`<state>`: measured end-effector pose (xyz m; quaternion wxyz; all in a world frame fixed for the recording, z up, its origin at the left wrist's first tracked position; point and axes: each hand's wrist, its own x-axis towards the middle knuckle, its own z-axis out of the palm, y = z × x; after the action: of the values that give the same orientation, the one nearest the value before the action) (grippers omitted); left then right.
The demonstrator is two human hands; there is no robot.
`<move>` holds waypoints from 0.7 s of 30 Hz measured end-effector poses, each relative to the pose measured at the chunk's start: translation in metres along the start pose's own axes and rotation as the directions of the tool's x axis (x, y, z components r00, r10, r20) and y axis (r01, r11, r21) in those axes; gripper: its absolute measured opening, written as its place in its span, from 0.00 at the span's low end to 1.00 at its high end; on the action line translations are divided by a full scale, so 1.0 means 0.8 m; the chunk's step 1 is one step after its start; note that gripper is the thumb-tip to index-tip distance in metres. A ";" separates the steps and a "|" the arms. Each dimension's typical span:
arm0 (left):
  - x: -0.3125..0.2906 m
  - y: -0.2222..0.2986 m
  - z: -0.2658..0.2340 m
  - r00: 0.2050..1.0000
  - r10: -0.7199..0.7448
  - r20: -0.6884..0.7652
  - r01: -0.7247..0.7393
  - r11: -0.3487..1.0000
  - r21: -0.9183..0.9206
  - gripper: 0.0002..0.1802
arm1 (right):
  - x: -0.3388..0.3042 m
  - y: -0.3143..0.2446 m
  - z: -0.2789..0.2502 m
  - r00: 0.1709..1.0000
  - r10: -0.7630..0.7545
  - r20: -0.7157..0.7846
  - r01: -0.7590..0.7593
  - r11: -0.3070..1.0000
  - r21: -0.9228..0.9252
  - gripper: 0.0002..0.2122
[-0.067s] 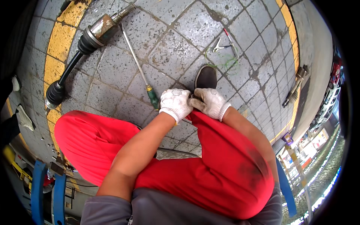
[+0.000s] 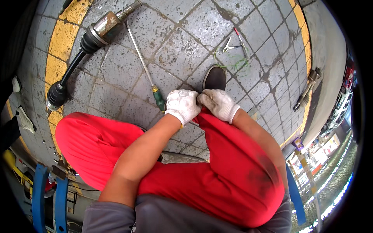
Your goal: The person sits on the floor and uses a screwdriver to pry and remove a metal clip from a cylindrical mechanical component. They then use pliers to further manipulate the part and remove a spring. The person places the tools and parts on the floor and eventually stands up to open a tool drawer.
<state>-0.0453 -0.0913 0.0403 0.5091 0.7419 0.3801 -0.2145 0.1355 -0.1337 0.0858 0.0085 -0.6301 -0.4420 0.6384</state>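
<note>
Both hands wear white knit gloves and meet just behind my dark shoe [image 2: 215, 79], at the lower end of the red trouser leg [image 2: 233, 147]. My left hand [image 2: 182, 104] is closed in a fist, its knuckles upward. Against it presses my right hand [image 2: 218, 104], its fingers curled in and soiled grey. Whatever lies between the fingers is hidden by the gloves. Beside my left hand lies a long screwdriver [image 2: 157, 97] with a green handle, its shaft pointing away toward a drive axle [image 2: 72, 72] with black rubber boots.
A test lead with a clip [image 2: 229, 47] and thin green wire lies past the shoe. Another shaft-like part [image 2: 309, 87] rests near the right yellow line. Blue metal uprights [image 2: 61, 204] stand at lower left. A person's shoe [image 2: 25, 120] shows at the far left.
My right hand's fingers have closed in a little tighter against the left hand. Both hands stay at about the same spot, and the view has shifted slightly.
</note>
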 end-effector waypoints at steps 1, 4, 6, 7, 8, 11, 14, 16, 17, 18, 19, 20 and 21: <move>0.000 -0.002 0.000 0.999 -0.016 -0.027 0.015 1.000 -0.022 0.16 | 0.003 0.014 0.007 1.000 -0.018 -0.026 0.021 0.993 0.114 0.17; 0.003 -0.003 -0.003 0.996 -0.070 -0.056 0.065 0.994 -0.086 0.15 | 0.010 0.027 0.020 0.997 0.038 -0.063 -0.028 0.988 0.149 0.17; 0.004 -0.003 -0.002 0.995 -0.062 -0.075 0.055 0.995 -0.081 0.15 | 0.013 0.020 0.016 0.994 0.103 -0.049 -0.095 0.986 0.139 0.17; 0.004 -0.002 -0.001 0.995 -0.052 -0.085 0.046 0.996 -0.074 0.16 | 0.012 0.022 0.018 0.993 0.098 -0.069 -0.086 0.983 0.161 0.17; 0.003 -0.001 0.000 0.994 -0.055 -0.095 0.049 0.997 -0.056 0.16 | 0.011 0.025 0.022 0.992 0.095 -0.089 -0.077 0.980 0.184 0.17; 0.006 0.003 -0.008 0.996 -0.082 -0.032 0.080 0.995 -0.063 0.16 | 0.013 0.042 0.037 0.986 0.077 -0.149 -0.029 0.954 0.299 0.17; 0.009 0.003 0.000 0.991 -0.121 -0.049 0.118 0.991 -0.064 0.16 | 0.016 0.041 0.038 0.985 0.107 -0.139 -0.051 0.934 0.355 0.18; 0.011 0.002 0.002 0.988 -0.145 -0.050 0.141 0.987 -0.071 0.16 | 0.017 0.035 0.038 0.983 0.136 -0.125 -0.078 0.918 0.388 0.18; 0.011 0.002 0.003 0.987 -0.149 -0.056 0.145 0.987 -0.075 0.16 | 0.016 0.032 0.039 0.981 0.148 -0.127 -0.083 0.906 0.416 0.18; 0.011 0.001 0.003 0.986 -0.153 -0.061 0.148 0.986 -0.079 0.16 | 0.015 0.030 0.039 0.979 0.161 -0.129 -0.088 0.892 0.444 0.18; 0.013 0.002 -0.004 0.987 -0.155 -0.029 0.151 0.983 -0.100 0.17 | 0.016 0.029 0.036 0.977 0.195 -0.090 -0.124 0.854 0.505 0.18; 0.015 0.001 -0.012 0.988 -0.155 0.003 0.155 0.981 -0.121 0.17 | 0.019 0.028 0.032 0.973 0.227 -0.050 -0.161 0.811 0.563 0.18; 0.017 0.000 -0.021 0.987 -0.155 0.035 0.158 0.977 -0.141 0.17 | 0.021 0.027 0.028 0.967 0.256 -0.007 -0.197 0.762 0.617 0.18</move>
<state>-0.0379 -0.0712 0.0370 0.5473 0.6685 0.4456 -0.2348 0.1256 -0.1499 0.0558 0.1544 -0.6704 -0.1314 0.7137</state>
